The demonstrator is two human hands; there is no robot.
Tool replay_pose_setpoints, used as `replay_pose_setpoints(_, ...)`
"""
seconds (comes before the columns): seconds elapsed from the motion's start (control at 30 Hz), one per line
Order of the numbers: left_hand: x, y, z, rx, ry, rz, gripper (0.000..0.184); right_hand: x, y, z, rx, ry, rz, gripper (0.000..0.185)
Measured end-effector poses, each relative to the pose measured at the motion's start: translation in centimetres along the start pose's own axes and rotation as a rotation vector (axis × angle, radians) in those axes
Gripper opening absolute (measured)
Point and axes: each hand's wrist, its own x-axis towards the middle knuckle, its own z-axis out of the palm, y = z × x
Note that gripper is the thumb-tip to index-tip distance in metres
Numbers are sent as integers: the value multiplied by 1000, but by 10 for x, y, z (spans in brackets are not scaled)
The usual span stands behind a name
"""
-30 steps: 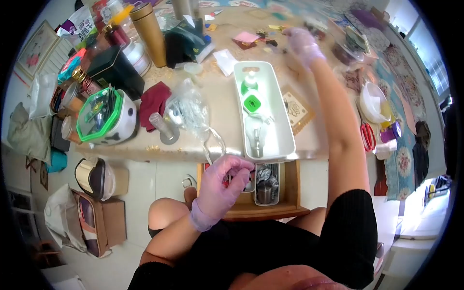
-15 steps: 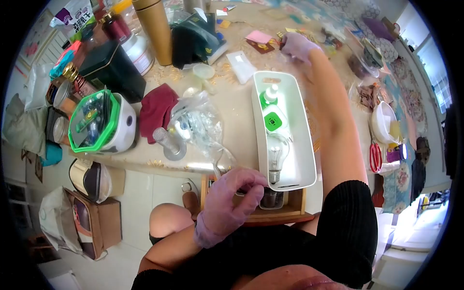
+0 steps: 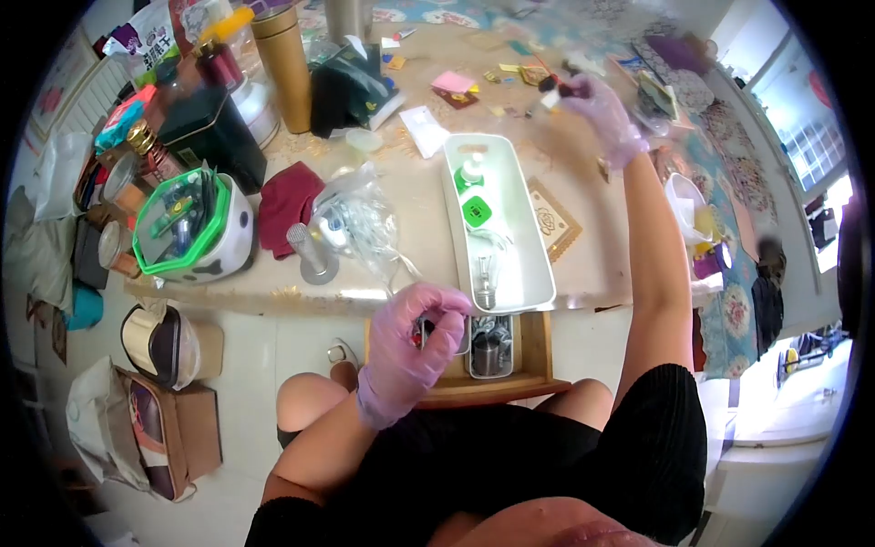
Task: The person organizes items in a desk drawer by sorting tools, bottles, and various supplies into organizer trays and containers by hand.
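Note:
My left hand (image 3: 410, 351), in a thin purple glove, is curled closed beside the near left corner of the long white bin (image 3: 538, 246). Its fingertips come right up to the rim; anything inside them is hidden. In the bin lie a clear light bulb (image 3: 486, 278), a green-and-white item (image 3: 477, 212) and a small white pump bottle (image 3: 471, 170). My right hand (image 3: 602, 114), gloved too, reaches over the table's far right. Its fingers are closed on a small dark-and-red object (image 3: 567, 88), with a white piece (image 3: 550, 98) beside it.
Below the bin an open wooden drawer (image 3: 533, 360) holds small containers. A crumpled plastic bag (image 3: 360, 219), a metal mesh-headed object (image 3: 314, 255) and a maroon cloth (image 3: 287, 205) lie left. A tan flask (image 3: 284, 73) and a green-rimmed tub (image 3: 196, 228) stand further left.
My right hand has moved right and lifted a small dark-and-red object from among the small items. My left hand stays by the bin's corner. The whole view has shifted.

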Motion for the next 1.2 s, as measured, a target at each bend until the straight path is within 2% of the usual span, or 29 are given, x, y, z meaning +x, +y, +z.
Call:
replay_pose_setpoints(0.1, -2, -7, 4, -124, 10, 147, 19, -53, -41, -13, 244, -19, -101, 36)
replay_pose_setpoints(0.13, -4, -3, 5, -125, 8, 154, 19, -75, -60, -16, 241, -15, -107, 36)
replay_pose_setpoints(0.2, -9, 8, 6, -405, -52, -40, 31, -121, -98, -19, 387, -114, -125, 36)
replay_pose_setpoints(0.23, -11, 10, 6, -453, -87, -51, 41, -146, -118, -17, 392, -120, -121, 36)
replay_pose_setpoints(0.3, -14, 17, 11, -509, -50, -26, 48, -198, -151, -4, 621, -236, -72, 39)
replay_pose_setpoints(0.37, -19, 20, 17, -823, -113, -13, 55, -241, -174, 12, 585, -334, -9, 42)
replay_pose_setpoints(0.47, -34, 35, 25, -1198, -238, -102, 48, -291, -193, 44, 549, -479, 27, 42)
replay_pose_setpoints(0.53, -42, 28, 33, -1291, -225, -166, 45, -319, -201, 62, 573, -331, 212, 38)
replay_pose_setpoints(0.6, -58, 30, 38, -1388, -229, -221, 43, -333, -195, 70, 592, -268, 173, 38)
replay_pose_setpoints(0.67, -74, 37, 42, -1495, -150, -350, 25, -344, -189, 74, 339, -151, -9, 41)
replay_pose_setpoints(0.7, -79, 22, 43, -1522, -103, -350, 24, -350, -184, 76, 268, -127, -58, 44)
replay_pose_setpoints(0.87, -97, -5, 45, -1530, -151, -376, 26, -375, -172, 85, 168, -92, -182, 43)
replay_pose_setpoints(0.93, -99, -6, 54, -1425, -26, -410, 26, -382, -173, 88, 305, -98, -132, 42)
replay_pose_setpoints(0.97, -97, -23, 54, -1404, -104, -384, 26, -385, -168, 93, 414, -117, -89, 44)
replay_pose_setpoints(1.0, -97, -39, 58, -1400, -96, -395, 26, -386, -157, 102, 454, -127, -148, 51)
replay_pose_setpoints(1.07, -102, -72, 71, -1184, -69, -573, 34, -398, -121, 121, 102, -198, -207, 55)
replay_pose_setpoints(1.13, -119, -93, 80, -1004, -140, -750, 32, -421, -73, 149, 24, -233, -166, 51)
replay_pose_setpoints(1.2, -130, -116, 78, -657, -216, -857, 31, -432, -63, 147, -131, -430, 194, 50)
